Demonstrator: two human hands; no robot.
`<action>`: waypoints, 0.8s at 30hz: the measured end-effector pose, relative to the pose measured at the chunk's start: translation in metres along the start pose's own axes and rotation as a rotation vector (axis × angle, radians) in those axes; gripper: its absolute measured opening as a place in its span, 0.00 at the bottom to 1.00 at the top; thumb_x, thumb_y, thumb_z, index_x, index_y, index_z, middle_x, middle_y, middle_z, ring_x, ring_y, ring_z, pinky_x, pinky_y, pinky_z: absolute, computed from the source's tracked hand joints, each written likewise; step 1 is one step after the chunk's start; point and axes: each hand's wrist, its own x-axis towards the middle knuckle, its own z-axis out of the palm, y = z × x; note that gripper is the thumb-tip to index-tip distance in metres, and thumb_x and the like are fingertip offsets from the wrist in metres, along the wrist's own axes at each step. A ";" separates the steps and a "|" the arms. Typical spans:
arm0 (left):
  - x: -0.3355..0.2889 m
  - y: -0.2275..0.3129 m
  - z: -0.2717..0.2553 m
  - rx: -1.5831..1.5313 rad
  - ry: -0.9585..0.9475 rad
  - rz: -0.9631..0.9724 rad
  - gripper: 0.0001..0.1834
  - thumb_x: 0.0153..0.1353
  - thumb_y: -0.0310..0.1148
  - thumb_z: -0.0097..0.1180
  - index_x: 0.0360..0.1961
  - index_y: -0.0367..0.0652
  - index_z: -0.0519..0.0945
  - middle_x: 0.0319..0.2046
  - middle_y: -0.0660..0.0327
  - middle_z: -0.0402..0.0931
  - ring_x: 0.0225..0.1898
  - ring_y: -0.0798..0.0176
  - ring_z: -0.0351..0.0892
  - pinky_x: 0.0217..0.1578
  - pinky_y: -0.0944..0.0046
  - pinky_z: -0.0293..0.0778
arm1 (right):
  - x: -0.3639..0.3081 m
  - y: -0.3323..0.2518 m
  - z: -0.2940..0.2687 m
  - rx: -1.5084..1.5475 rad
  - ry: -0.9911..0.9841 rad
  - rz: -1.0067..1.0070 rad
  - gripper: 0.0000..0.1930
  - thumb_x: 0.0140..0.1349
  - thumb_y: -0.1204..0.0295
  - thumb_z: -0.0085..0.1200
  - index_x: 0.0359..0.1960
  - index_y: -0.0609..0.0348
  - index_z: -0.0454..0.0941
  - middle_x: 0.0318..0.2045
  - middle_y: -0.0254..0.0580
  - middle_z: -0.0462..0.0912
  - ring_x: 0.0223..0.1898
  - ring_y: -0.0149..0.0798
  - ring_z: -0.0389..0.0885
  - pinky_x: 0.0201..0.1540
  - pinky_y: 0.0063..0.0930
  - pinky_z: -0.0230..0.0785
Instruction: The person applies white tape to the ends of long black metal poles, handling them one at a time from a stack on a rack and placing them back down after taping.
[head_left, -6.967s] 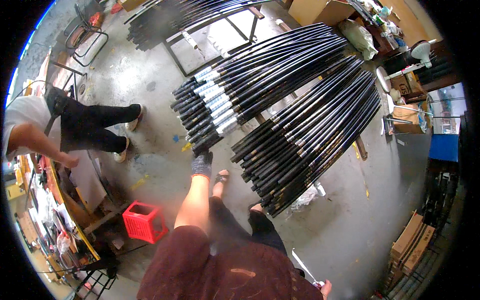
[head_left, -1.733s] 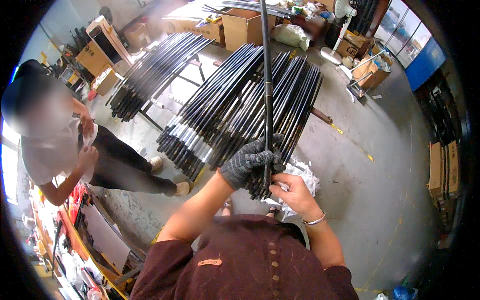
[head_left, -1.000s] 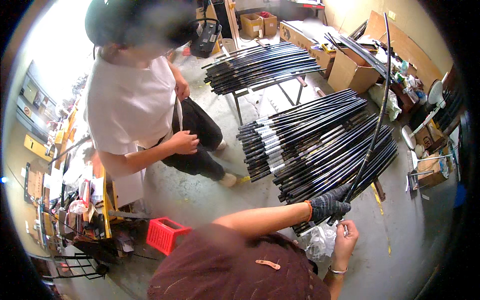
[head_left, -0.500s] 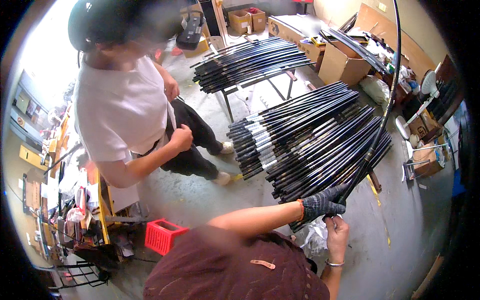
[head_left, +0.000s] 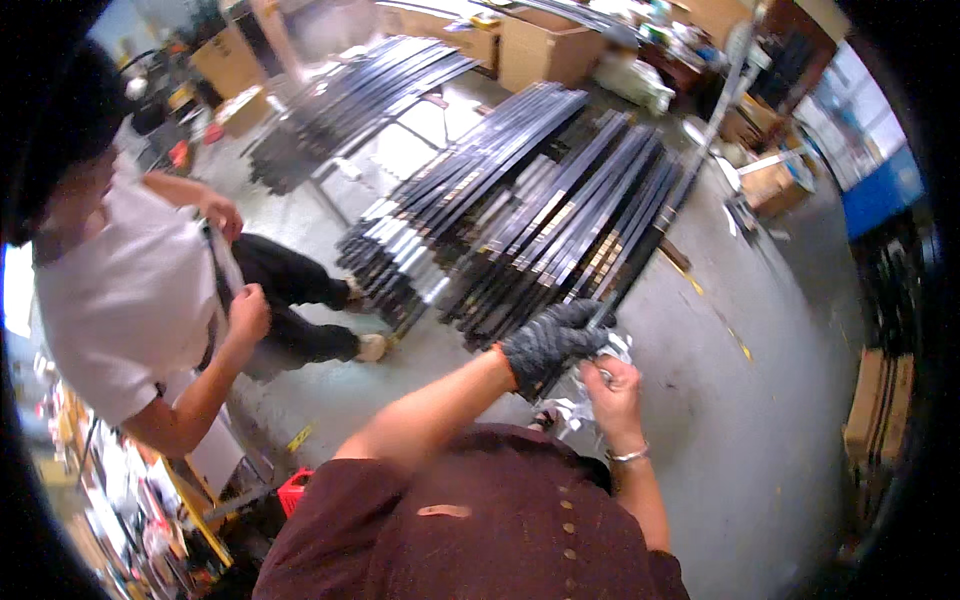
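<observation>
My left hand [head_left: 552,345], in a dark grey knitted glove, is closed round the lower part of a long black rod [head_left: 668,212]. The rod rises slanting away to the upper right. Close by the rod's lower end is my bare right hand [head_left: 614,402], its thumb and fingers pinched together; what they hold, if anything, I cannot make out. Crumpled clear-white plastic [head_left: 574,412] shows beside and beneath these fingers. Just beyond my left hand lies a wide stack of similar black rods [head_left: 540,215], some with gold or silvery bands.
A person [head_left: 140,290] in a white top stands at the left, hands at the waist. Further back, another rod stack [head_left: 370,95] rests on a stand. Cardboard boxes [head_left: 545,50] are behind it. A red basket [head_left: 293,490] and a cluttered bench [head_left: 150,510] stand lower left.
My view has swung to the right, so the person and stacks appear further left. Both hands stay together at the rod's lower end, the left still gripping it.
</observation>
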 end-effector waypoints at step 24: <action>0.010 -0.008 0.000 -0.151 -0.128 -0.113 0.23 0.60 0.28 0.57 0.57 0.37 0.71 0.51 0.60 0.75 0.51 0.65 0.74 0.54 0.64 0.69 | 0.009 0.022 -0.011 0.024 0.204 0.153 0.04 0.54 0.77 0.57 0.26 0.62 0.74 0.19 0.27 0.71 0.23 0.19 0.66 0.23 0.18 0.58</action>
